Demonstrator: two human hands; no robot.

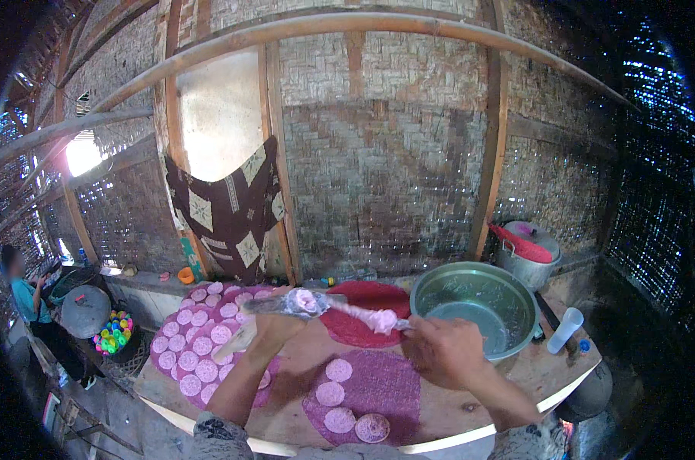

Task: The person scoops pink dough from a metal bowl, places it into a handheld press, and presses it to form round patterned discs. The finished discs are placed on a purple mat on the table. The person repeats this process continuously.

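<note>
My left hand [279, 333] grips a flat paddle-like tool [261, 306] whose pale handle sticks out below the fist. A lump of sticky pink paste [306, 300] sits on its blade. Between the tools stretches a strand of the same paste, ending in a clump [383, 321] at the tip of a thin utensil held in my right hand [445, 353]; the fingers hide most of that utensil. Below them lies a purple mesh mat [390, 379] with a few flat pink discs [339, 370] along its left side. A browner, thicker-looking round piece [373, 428] lies at its near edge.
More mats at left carry several pink discs [202, 345]. A red mat [347, 336] lies behind my hands. A large green basin [474, 339], a clear plastic cup [566, 330] and a lidded metal pot [528, 267] are at right. A person [28, 299] stands far left.
</note>
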